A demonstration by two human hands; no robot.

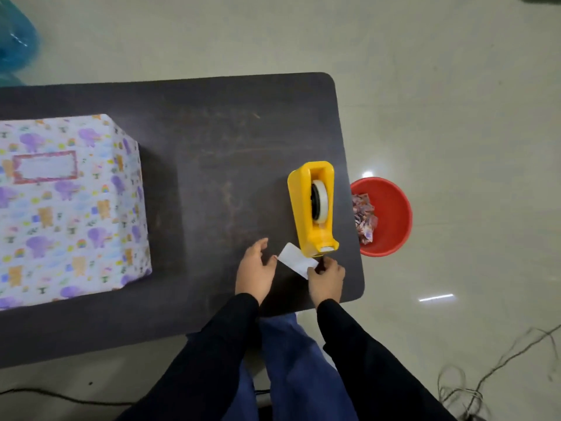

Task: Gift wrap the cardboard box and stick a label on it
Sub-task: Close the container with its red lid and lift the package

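My right fingers (314, 271) pinch the white slip (297, 261) at the cutter end of the tape dispenser (300, 214), left fingers (261, 244) spread beside it; paper looks light, floppy, so hold by edges.

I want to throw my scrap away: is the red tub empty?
Not empty. The red tub holds crumpled patterned paper scraps on its left side; the rest is bare.
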